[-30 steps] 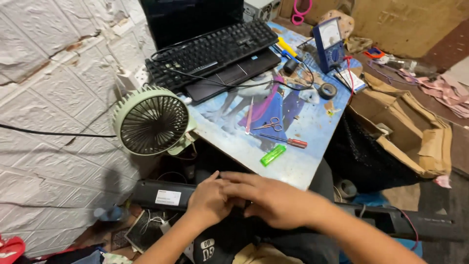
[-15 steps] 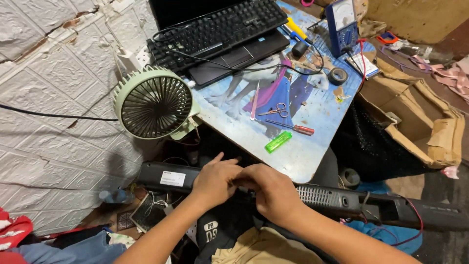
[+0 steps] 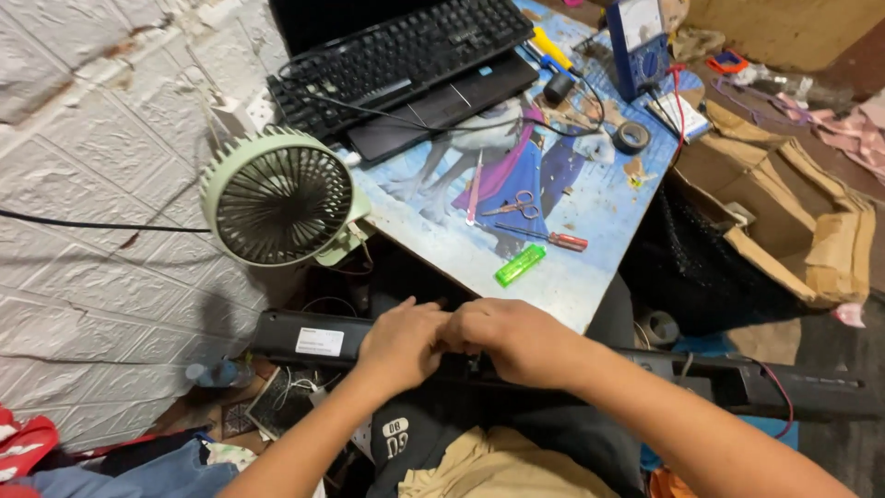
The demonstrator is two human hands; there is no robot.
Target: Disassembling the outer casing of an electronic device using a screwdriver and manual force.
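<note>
A long black bar-shaped device [image 3: 304, 337] lies across my lap, with a white label near its left end and red wires at its right end [image 3: 784, 387]. My left hand [image 3: 401, 343] rests on top of its middle, fingers curled over the casing. My right hand [image 3: 516, 339] sits right beside it, touching the left one, fingers bent down onto the same spot. What the fingertips pinch is hidden under both hands.
A small table [image 3: 590, 277] with a cartoon picture top holds a green lighter [image 3: 520, 265], red-handled screwdriver [image 3: 553, 239], scissors [image 3: 516, 205], tape roll [image 3: 632, 136], blue multimeter [image 3: 639, 37], black keyboard [image 3: 396, 57]. A pale green fan [image 3: 277, 198] stands left. A cardboard box [image 3: 802, 221] is right.
The view has shifted slightly, bringing the table and fan lower in frame. Both hands stay together on the middle of the black bar with small finger movements.
</note>
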